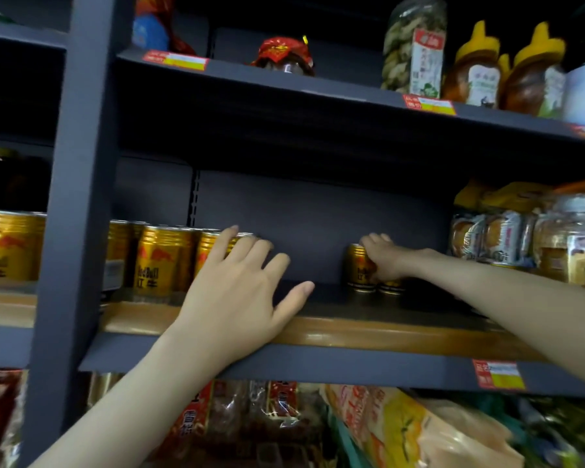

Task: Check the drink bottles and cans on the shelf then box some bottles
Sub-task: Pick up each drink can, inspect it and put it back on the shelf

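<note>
On dark grey metal shelf [318,366], gold metal drink can [356,270] stands upright, long axis vertical; right hand [384,260] grip curled round it; left hand [237,288] grip open, fingers spread.

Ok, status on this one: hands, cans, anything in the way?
Left hand open, fingers spread at gold can row. Right hand grips a gold can deeper in. Nothing blocking either hand.

Gold can [156,261], left group: "RedBull" running sideways, characters 红牛 beside it.
Second can [357,268], further right: similar lettering, blurred.
Shelf price tags [498,373]: print illegible.
</note>
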### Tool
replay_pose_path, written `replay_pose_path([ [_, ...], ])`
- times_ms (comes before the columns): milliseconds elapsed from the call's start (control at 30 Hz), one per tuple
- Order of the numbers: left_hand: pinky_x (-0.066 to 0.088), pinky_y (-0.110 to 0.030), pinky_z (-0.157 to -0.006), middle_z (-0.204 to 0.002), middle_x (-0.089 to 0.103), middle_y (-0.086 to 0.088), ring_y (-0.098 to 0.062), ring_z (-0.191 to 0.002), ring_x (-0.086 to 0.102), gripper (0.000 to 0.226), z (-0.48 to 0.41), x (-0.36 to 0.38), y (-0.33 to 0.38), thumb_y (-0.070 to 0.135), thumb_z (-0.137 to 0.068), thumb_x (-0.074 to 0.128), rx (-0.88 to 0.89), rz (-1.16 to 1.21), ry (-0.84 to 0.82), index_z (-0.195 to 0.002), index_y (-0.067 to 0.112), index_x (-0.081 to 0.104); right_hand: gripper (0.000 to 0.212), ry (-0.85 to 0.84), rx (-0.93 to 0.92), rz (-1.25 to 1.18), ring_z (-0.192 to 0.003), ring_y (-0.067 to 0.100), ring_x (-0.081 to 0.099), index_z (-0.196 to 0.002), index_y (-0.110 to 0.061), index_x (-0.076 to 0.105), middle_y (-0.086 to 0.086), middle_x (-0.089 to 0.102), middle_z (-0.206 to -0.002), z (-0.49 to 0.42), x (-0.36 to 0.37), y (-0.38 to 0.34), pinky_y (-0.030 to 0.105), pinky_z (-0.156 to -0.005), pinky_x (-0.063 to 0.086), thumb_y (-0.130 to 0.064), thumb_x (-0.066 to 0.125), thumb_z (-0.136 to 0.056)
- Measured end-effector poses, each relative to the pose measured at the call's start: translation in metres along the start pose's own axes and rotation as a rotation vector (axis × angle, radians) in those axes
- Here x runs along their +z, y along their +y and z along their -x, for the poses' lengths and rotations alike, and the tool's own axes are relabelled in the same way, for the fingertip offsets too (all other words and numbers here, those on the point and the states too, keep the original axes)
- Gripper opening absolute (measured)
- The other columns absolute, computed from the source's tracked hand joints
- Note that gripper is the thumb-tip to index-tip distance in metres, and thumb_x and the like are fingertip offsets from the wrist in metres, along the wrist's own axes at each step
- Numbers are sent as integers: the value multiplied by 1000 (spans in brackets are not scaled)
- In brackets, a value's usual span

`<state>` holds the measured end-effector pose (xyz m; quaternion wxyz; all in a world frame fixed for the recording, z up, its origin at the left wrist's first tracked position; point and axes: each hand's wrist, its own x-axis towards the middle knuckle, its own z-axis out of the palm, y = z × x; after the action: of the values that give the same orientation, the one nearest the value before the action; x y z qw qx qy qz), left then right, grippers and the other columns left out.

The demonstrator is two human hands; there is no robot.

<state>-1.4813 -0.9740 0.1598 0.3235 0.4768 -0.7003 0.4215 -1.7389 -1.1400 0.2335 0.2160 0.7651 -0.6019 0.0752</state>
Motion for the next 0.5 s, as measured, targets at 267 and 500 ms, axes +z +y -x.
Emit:
replay_pose_path([
  [267,27,-45,-109,-105,69,-8,-28,-103,62,66,-2,3,1,57,-96,22,-10,31,6,-107,13,71,50,96,-224,-127,-116,24,40,-102,-26,26,-2,26,-118,5,-8,-11,41,-93,42,-29,73,-83],
  [500,32,-45,-107,-96,70,-8,-27,-96,64,65,1,5,-1,57,-95,25,-16,64,36,-100,13,72,79,162,-400,-87,-133,17,24,-142,-15,36,2,34,-145,31,-10,-31,17,-106,18,-12,78,-76],
])
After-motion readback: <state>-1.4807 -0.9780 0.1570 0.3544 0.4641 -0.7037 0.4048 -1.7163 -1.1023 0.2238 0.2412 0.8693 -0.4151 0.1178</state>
